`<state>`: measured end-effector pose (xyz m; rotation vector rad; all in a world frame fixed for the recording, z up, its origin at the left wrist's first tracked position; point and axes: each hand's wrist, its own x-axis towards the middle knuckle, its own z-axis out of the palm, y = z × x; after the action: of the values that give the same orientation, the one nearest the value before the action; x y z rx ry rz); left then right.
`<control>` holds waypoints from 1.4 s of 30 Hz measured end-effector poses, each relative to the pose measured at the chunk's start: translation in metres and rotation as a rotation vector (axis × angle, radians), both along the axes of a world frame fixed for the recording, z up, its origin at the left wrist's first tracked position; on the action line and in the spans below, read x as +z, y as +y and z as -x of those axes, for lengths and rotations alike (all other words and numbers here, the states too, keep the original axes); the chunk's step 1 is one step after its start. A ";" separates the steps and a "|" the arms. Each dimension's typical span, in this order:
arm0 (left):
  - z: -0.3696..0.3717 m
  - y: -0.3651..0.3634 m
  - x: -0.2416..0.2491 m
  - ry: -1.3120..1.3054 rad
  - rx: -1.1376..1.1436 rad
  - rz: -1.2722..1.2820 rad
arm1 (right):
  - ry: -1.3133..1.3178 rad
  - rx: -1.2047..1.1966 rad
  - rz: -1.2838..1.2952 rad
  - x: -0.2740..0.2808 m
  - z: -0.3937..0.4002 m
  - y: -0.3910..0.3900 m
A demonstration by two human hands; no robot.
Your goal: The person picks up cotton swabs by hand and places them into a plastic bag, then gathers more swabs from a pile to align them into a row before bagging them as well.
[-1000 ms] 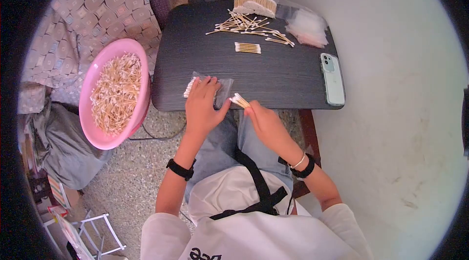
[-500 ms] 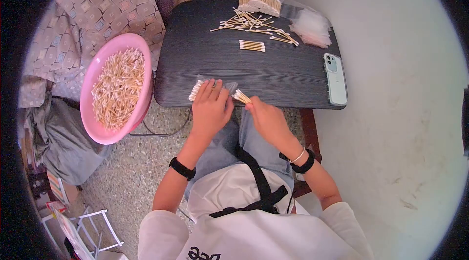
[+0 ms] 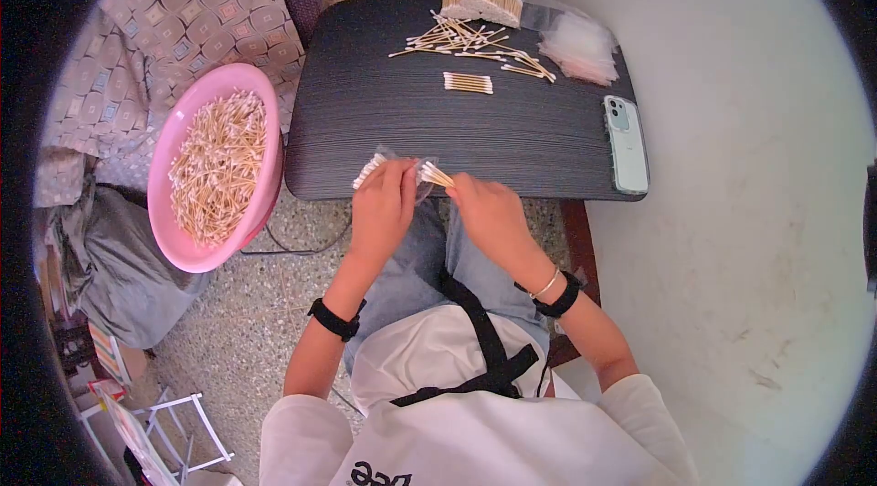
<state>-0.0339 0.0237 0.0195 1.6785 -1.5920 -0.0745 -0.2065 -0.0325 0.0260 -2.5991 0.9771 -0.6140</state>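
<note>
At the front edge of the dark table [image 3: 365, 111], my left hand [image 3: 384, 203] grips a clear plastic bag [image 3: 426, 189] with white cotton tips [image 3: 367, 172] showing at its left end. My right hand [image 3: 489, 212] pinches a small bunch of cotton swabs [image 3: 437, 176], their white heads at the bag's right side. Farther back lies a short neat row of swabs [image 3: 468, 82]. Behind it are a loose scatter of swabs [image 3: 448, 35] and stacked bundles of swabs [image 3: 482, 2].
A pink basin [image 3: 163, 203] full of cotton swabs stands left of the table. Clear plastic bags [image 3: 580, 47] lie in a pile at the back right. A phone [image 3: 627, 148] rests by the right edge, near the pale wall [image 3: 731, 166].
My right hand has moved left with its swabs, bringing their heads to the bag. My left hand's fingers have drawn in on the bag, which now shows more openly between the hands.
</note>
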 end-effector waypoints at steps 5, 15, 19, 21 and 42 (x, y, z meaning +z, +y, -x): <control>-0.002 -0.002 0.004 0.044 0.023 -0.067 | 0.027 0.039 0.211 -0.004 -0.005 -0.006; -0.003 -0.007 0.008 -0.047 0.036 -0.089 | 0.099 0.050 0.462 -0.021 -0.015 -0.018; 0.002 -0.007 0.003 -0.017 0.024 -0.134 | 0.107 0.010 0.467 -0.023 -0.020 -0.019; 0.006 -0.008 0.002 -0.119 0.034 -0.057 | 0.126 -0.005 0.455 -0.024 -0.026 -0.020; 0.012 -0.009 -0.017 -0.248 -0.073 -0.044 | -0.067 -0.040 0.144 -0.006 -0.019 -0.016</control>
<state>-0.0454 0.0150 0.0024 1.7157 -1.8481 0.0645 -0.1876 -0.0489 0.0200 -2.6691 0.9998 -0.8037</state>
